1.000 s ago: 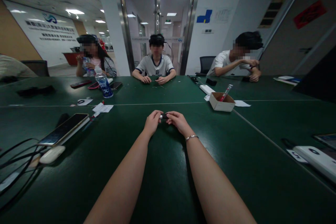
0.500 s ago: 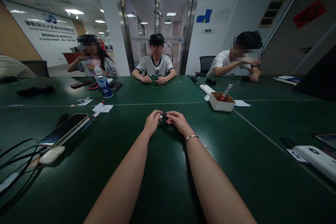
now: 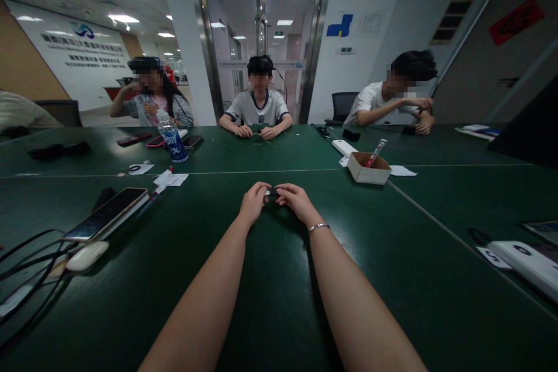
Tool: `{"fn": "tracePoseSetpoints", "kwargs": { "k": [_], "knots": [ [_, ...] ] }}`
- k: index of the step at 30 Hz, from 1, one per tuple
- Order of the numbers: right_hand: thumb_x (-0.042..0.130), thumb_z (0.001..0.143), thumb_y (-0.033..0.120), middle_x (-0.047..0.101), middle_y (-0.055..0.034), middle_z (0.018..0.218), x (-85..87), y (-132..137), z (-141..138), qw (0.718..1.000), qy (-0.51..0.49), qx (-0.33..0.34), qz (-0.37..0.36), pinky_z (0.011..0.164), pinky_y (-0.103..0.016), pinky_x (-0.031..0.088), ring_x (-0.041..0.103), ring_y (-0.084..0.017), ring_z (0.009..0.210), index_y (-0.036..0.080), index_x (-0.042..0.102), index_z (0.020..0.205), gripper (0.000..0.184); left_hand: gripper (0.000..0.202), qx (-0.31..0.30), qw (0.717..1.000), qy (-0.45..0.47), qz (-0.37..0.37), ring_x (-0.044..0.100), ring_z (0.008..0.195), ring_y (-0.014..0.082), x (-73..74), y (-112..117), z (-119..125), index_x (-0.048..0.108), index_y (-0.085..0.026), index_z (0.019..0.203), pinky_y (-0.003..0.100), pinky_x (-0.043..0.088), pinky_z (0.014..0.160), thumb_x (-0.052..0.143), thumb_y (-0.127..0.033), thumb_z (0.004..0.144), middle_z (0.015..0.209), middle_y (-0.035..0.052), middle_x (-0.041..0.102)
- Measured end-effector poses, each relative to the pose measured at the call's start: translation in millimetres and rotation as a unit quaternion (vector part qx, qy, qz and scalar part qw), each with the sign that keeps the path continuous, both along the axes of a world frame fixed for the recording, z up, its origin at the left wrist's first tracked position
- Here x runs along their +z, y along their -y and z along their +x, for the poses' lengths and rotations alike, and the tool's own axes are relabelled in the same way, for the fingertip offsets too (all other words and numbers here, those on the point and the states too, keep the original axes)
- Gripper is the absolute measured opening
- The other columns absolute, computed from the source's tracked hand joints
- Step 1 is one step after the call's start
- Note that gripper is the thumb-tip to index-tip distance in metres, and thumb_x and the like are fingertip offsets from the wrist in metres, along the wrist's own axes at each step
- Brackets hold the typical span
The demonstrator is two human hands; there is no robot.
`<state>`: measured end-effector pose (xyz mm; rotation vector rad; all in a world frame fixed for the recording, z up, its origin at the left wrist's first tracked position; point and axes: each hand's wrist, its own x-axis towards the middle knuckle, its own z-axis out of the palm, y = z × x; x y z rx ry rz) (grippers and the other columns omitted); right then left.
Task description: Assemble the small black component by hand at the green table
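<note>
Both my arms reach forward over the dark green table (image 3: 279, 279). My left hand (image 3: 253, 202) and my right hand (image 3: 296, 200) meet at the table's middle, fingers curled and pinched. Between the fingertips sits a small dark object (image 3: 272, 192), held from both sides; it is too small to make out what it is. A thin bracelet (image 3: 318, 226) circles my right wrist.
A phone (image 3: 104, 213), a white case (image 3: 86, 256) and black cables (image 3: 26, 267) lie at the left. A water bottle (image 3: 172, 138) stands further back. A small cardboard box (image 3: 368, 167) sits at the right, white devices (image 3: 523, 261) at the far right. Three people sit across the table.
My hands stay in place on the small object. The person at the far left has raised an arm and shifted a little.
</note>
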<state>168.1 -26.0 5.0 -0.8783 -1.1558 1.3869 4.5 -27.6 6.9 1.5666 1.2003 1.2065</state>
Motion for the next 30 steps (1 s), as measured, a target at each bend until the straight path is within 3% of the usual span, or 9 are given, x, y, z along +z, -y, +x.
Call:
{"fn": "tracePoseSetpoints", "kwargs": {
  "k": [3,7,11,16,22,30],
  "knots": [
    [0.084,0.059,0.033,0.067,-0.0032,0.068,0.0,-0.3,0.2,1.000,0.001,0.000,0.000,0.054,-0.021,0.048,0.061,-0.012,0.058,0.014,0.069,0.087,0.036,0.027,-0.001,1.000,-0.005,0.008,0.048,0.056,0.0110,1.0,0.8,-0.5,0.063,-0.019,0.099,0.022,0.037,0.053,0.044,-0.028,0.082,0.073,-0.0002,0.057],
    [0.084,0.059,0.034,0.066,-0.0030,0.067,-0.4,-0.3,0.2,1.000,0.001,0.000,0.003,0.054,-0.022,0.048,0.061,-0.012,0.058,0.014,0.069,0.087,0.037,0.028,0.002,1.000,-0.014,0.003,0.049,0.056,0.0123,4.0,3.4,-0.3,0.064,-0.019,0.096,0.022,0.036,0.051,0.042,-0.033,0.086,0.066,-0.0003,0.055],
    [0.084,0.060,0.034,0.067,-0.0032,0.069,-0.1,0.3,0.3,1.000,0.004,0.002,0.008,0.054,-0.022,0.048,0.061,-0.012,0.058,0.015,0.069,0.086,0.036,0.025,0.003,1.000,-0.007,0.007,0.050,0.058,0.0112,5.0,4.3,0.4,0.064,-0.019,0.098,0.022,0.039,0.054,0.047,-0.027,0.081,0.079,0.0014,0.060],
    [0.083,0.060,0.034,0.067,-0.0029,0.069,0.6,0.8,0.0,1.000,0.005,-0.001,0.008,0.053,-0.022,0.048,0.061,-0.012,0.058,0.015,0.069,0.085,0.034,0.024,0.003,1.000,-0.004,0.001,0.051,0.059,0.0128,7.0,5.7,1.1,0.065,-0.018,0.095,0.022,0.039,0.053,0.046,-0.027,0.081,0.068,0.0004,0.055],
    [0.083,0.059,0.033,0.067,-0.0032,0.070,0.1,0.6,0.2,1.000,-0.001,0.001,0.002,0.054,-0.022,0.048,0.061,-0.012,0.058,0.015,0.069,0.086,0.036,0.027,0.000,1.000,-0.010,0.008,0.052,0.064,0.0127,6.0,4.8,0.5,0.064,-0.018,0.099,0.023,0.041,0.057,0.047,-0.024,0.079,0.083,0.0027,0.061],
    [0.083,0.059,0.035,0.066,-0.0031,0.068,-0.9,-0.8,0.2,1.000,-0.002,-0.001,-0.001,0.053,-0.021,0.047,0.060,-0.012,0.058,0.014,0.069,0.086,0.037,0.027,0.002,1.000,-0.002,0.003,0.050,0.058,0.0127,2.3,2.2,0.2,0.064,-0.019,0.095,0.023,0.038,0.053,0.045,-0.035,0.084,0.067,-0.0002,0.056]
  ]
}}
